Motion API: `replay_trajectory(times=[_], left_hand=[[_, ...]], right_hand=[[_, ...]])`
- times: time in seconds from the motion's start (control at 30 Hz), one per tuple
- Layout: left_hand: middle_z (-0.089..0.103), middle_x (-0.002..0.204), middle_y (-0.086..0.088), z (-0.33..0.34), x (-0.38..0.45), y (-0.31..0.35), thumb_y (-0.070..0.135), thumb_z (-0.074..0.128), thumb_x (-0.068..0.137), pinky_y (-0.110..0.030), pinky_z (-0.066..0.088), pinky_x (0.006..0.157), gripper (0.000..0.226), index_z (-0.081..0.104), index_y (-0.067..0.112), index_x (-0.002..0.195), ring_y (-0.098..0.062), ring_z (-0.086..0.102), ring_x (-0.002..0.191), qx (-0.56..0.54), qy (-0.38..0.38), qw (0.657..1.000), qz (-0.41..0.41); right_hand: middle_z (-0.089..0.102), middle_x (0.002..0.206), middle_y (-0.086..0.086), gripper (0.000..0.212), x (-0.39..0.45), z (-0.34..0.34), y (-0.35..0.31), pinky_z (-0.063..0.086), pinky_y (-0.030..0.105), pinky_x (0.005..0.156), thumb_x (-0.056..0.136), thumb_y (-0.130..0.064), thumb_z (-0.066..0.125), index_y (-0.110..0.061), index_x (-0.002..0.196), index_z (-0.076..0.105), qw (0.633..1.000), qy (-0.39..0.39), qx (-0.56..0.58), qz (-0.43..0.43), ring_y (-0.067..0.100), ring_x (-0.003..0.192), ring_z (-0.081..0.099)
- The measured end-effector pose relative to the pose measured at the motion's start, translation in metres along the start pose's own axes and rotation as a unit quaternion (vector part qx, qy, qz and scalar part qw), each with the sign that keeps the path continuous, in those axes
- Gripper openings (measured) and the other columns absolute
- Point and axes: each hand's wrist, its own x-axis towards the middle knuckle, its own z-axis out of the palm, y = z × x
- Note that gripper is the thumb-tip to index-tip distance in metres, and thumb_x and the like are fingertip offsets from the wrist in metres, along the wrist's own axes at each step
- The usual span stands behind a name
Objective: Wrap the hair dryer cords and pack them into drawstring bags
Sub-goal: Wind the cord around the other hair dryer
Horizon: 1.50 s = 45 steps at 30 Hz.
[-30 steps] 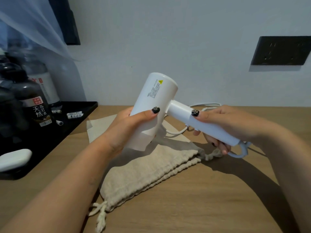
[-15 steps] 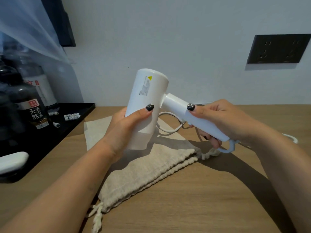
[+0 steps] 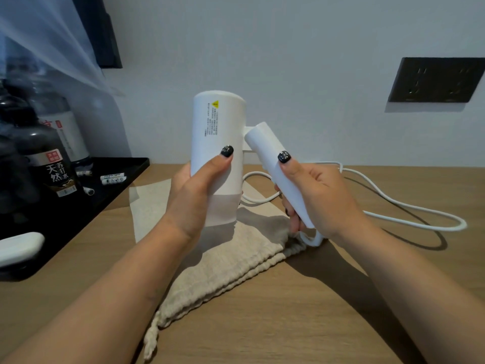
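Between the gripping left hand (image 3: 194, 195) and right hand (image 3: 319, 198), the hair dryer (image 3: 217, 143) folds; next, winding the loose cord (image 3: 409, 219) seems due.

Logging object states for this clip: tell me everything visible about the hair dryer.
The hair dryer is matte white plastic, its barrel upright with a yellow warning label and small print. The left hand grips the barrel; the right hand grips the handle, angled downward beside it. A white cord trails loose over the wooden table.
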Motion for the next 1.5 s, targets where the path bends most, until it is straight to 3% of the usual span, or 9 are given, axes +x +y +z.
replay_trajectory(times=[0.27, 0.47, 0.6, 0.73, 0.9, 1.07, 1.23, 1.37, 1.5], left_hand=[[0.069, 0.079, -0.005, 0.003, -0.002, 0.006, 0.045, 0.065, 0.071, -0.044, 0.056, 0.069, 0.042, 0.068, 0.018, 0.104, -0.027, 0.066, 0.074, 0.001, 0.011, 1.0, 0.015], [0.063, 0.084, -0.023, 0.03, -0.017, 0.009, 0.042, 0.055, 0.088, -0.044, 0.051, 0.063, 0.039, 0.067, 0.009, 0.105, -0.036, 0.058, 0.069, -0.103, -0.033, 0.994, 0.006], [0.066, 0.093, -0.021, 0.025, -0.015, 0.006, 0.048, 0.057, 0.086, -0.049, 0.052, 0.072, 0.049, 0.066, 0.009, 0.115, -0.037, 0.063, 0.079, -0.097, -0.011, 0.995, 0.024], [0.073, 0.088, -0.01, 0.023, -0.017, 0.007, 0.047, 0.058, 0.089, -0.049, 0.057, 0.074, 0.036, 0.067, 0.019, 0.109, -0.032, 0.071, 0.082, -0.105, 0.046, 0.993, -0.021], [0.075, 0.103, -0.004, 0.015, -0.007, 0.013, 0.049, 0.054, 0.09, -0.046, 0.055, 0.089, 0.039, 0.064, 0.022, 0.117, -0.024, 0.07, 0.099, -0.144, 0.043, 0.984, -0.096], [0.069, 0.085, -0.001, 0.003, 0.001, 0.012, 0.041, 0.061, 0.088, -0.038, 0.058, 0.069, 0.022, 0.061, 0.023, 0.099, -0.021, 0.07, 0.078, -0.081, 0.024, 0.992, -0.089], [0.068, 0.078, -0.011, -0.006, -0.001, 0.018, 0.041, 0.067, 0.068, -0.028, 0.056, 0.048, 0.043, 0.064, 0.018, 0.103, -0.028, 0.068, 0.061, -0.052, -0.099, 0.982, -0.149], [0.062, 0.069, -0.026, -0.002, -0.005, 0.02, 0.049, 0.055, 0.071, -0.022, 0.048, 0.039, 0.047, 0.068, 0.013, 0.098, -0.025, 0.057, 0.043, -0.082, -0.145, 0.967, -0.194], [0.061, 0.066, -0.026, 0.005, -0.008, 0.012, 0.052, 0.055, 0.072, -0.021, 0.045, 0.039, 0.046, 0.075, 0.014, 0.086, -0.026, 0.054, 0.046, -0.109, -0.141, 0.959, -0.22]], right_hand=[[0.056, 0.056, 0.017, 0.064, -0.006, 0.005, -0.008, 0.046, 0.043, 0.047, 0.094, -0.048, 0.046, 0.014, 0.083, 0.057, 0.999, 0.038, 0.013, -0.014, 0.024, 0.036, 0.054], [0.055, 0.059, 0.014, 0.056, -0.013, 0.028, -0.02, 0.048, 0.035, 0.046, 0.094, -0.048, 0.049, 0.007, 0.087, 0.056, 0.987, 0.043, 0.156, 0.024, 0.024, 0.04, 0.053], [0.058, 0.064, 0.014, 0.048, -0.012, 0.022, -0.021, 0.051, 0.037, 0.049, 0.093, -0.043, 0.054, 0.005, 0.092, 0.056, 0.985, -0.004, 0.171, 0.025, 0.028, 0.046, 0.055], [0.062, 0.068, 0.007, 0.028, -0.009, 0.019, -0.011, 0.049, 0.031, 0.048, 0.086, -0.028, 0.065, -0.008, 0.105, 0.059, 0.988, -0.068, 0.129, 0.053, 0.025, 0.048, 0.056], [0.065, 0.065, 0.006, 0.023, 0.002, -0.004, -0.013, 0.034, 0.025, 0.042, 0.084, -0.026, 0.069, -0.006, 0.095, 0.068, 0.991, 0.027, 0.129, 0.013, 0.017, 0.041, 0.044], [0.065, 0.063, 0.008, 0.037, 0.006, -0.035, -0.011, 0.033, 0.022, 0.043, 0.069, -0.033, 0.076, -0.008, 0.096, 0.068, 0.984, 0.06, 0.165, 0.026, 0.015, 0.043, 0.042], [0.066, 0.066, 0.006, 0.05, 0.006, -0.041, -0.013, 0.038, 0.029, 0.061, 0.07, -0.049, 0.067, -0.01, 0.1, 0.06, 0.964, 0.087, 0.25, 0.02, 0.013, 0.052, 0.051], [0.066, 0.064, -0.002, 0.043, 0.006, -0.034, -0.016, 0.046, 0.032, 0.063, 0.069, -0.054, 0.061, -0.014, 0.086, 0.058, 0.939, 0.198, 0.276, -0.053, 0.017, 0.064, 0.061], [0.071, 0.074, -0.005, 0.044, 0.009, -0.022, -0.007, 0.053, 0.052, 0.092, 0.069, -0.06, 0.053, -0.02, 0.085, 0.062, 0.921, 0.253, 0.295, -0.04, 0.02, 0.086, 0.069]])
